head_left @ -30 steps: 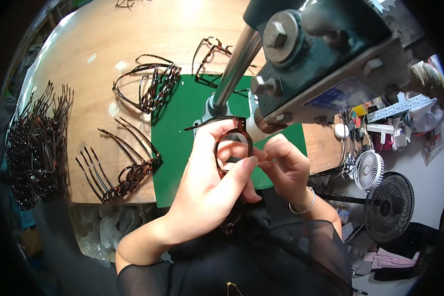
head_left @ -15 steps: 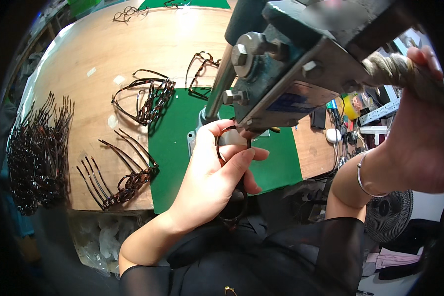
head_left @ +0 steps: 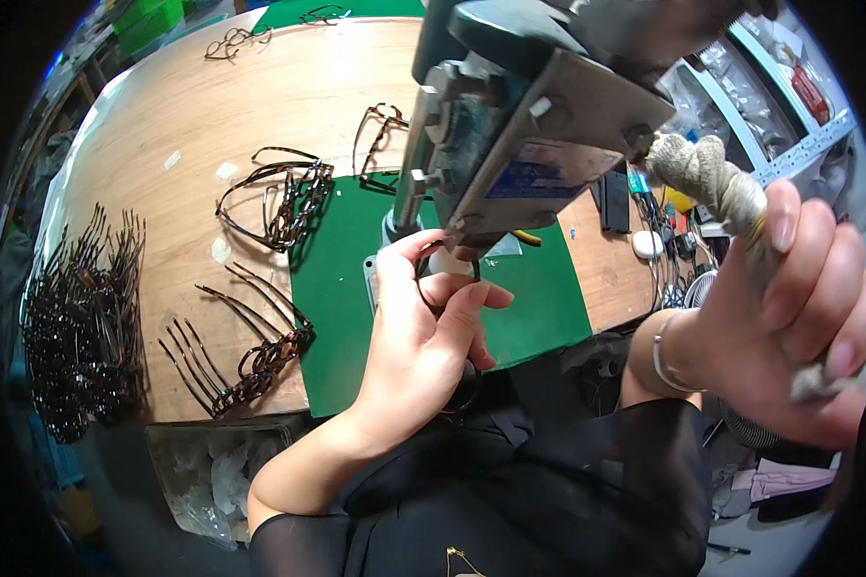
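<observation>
Gripping the cloth-wrapped lever [head_left: 710, 178] out to the right, your right hand [head_left: 818, 298] had its fingers curled round it, with a bracelet [head_left: 658, 358] circling the wrist. Your left hand [head_left: 419, 317] was well apart from it, near the middle of the view, its thumb and fingers pinching a dark eyeglass frame [head_left: 476, 270]. The frame was held up over the near part of the green mat [head_left: 342, 308], just beneath the head of the press [head_left: 510, 183]; its lower part hung below your hand, dim against your black clothing [head_left: 539, 481]. Your fingers and the press hid much of it; contact between frame and press could not be told.

Below the table's near edge, to your left, sat a container [head_left: 226, 486] with clear plastic bags. On the wooden table [head_left: 178, 250], a cluster of dark frames [head_left: 260, 370] lay at the mat's left edge, temples spread up and leftward. A large heap of dark glossy frames [head_left: 82, 337] filled the far left side. Beyond the near cluster lay a second tangled group [head_left: 298, 207], then a further frame [head_left: 383, 125] beside the press post. A white rounded device [head_left: 648, 245] sat at right, near cables. Farthest off, thin frames [head_left: 236, 43] lay near the table's back edge.
</observation>
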A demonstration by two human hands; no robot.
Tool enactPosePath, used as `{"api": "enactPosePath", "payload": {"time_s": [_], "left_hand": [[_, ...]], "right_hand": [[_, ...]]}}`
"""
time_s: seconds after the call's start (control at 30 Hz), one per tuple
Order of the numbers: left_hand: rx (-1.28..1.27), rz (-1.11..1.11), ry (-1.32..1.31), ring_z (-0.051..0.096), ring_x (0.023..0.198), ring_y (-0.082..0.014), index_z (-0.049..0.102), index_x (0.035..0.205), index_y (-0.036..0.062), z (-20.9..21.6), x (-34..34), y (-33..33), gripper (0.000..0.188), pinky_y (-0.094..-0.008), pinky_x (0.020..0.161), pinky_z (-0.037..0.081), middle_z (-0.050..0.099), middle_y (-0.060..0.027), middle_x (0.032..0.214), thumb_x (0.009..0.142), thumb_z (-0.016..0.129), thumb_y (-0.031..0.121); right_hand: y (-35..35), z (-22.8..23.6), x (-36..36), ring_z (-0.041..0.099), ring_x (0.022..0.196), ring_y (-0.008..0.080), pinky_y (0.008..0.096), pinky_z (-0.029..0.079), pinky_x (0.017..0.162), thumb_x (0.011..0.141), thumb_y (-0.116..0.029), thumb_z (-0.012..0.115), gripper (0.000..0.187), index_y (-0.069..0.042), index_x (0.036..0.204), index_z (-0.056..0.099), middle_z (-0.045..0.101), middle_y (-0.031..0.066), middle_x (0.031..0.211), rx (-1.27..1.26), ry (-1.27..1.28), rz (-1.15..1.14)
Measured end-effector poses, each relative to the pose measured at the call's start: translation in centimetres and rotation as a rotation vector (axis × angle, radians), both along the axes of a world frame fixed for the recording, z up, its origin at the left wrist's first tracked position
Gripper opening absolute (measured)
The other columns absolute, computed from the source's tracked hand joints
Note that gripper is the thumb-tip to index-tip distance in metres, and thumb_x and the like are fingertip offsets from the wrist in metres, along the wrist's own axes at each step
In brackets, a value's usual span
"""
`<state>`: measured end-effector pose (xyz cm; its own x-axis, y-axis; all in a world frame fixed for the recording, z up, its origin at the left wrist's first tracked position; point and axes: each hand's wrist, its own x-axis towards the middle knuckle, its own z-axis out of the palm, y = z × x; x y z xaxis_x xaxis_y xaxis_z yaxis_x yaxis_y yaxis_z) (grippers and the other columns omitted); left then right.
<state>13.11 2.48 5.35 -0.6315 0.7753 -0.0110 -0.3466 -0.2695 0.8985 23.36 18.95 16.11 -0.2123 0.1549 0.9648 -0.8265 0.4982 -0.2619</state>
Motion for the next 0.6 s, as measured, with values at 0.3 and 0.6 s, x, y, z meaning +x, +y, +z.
{"api": "enactPosePath", "payload": {"time_s": [0.3,0.6], "left_hand": [[0.155,-0.048,-0.27,0.047,0.049,-0.0074,0.032,0.115,0.0002,-0.5,-1.4,-2.1,0.033,-0.0222,0.047,0.047,0.058,-0.0198,0.086,0.086,0.047,0.006],[-0.316,0.181,0.288,0.052,0.061,-0.008,0.03,0.116,0.0015,-5.9,0.1,-6.5,0.034,-0.0204,0.054,0.047,0.058,-0.0133,0.087,0.086,0.043,-0.003]], "right_hand": [[0.6,-0.3,-2.2,0.04,0.116,0.0287,0.0439,0.023,0.101,0.084,-0.033,0.05,0.057,0.003,0.126,0.033,0.042,0.0172,0.124,-0.069,-0.168,-0.116],[2.0,-9.1,-0.8,0.049,0.108,0.0263,0.0371,0.037,0.093,0.082,-0.02,0.055,0.05,0.007,0.121,0.037,0.048,0.018,0.117,-0.082,-0.479,-0.234]]}}
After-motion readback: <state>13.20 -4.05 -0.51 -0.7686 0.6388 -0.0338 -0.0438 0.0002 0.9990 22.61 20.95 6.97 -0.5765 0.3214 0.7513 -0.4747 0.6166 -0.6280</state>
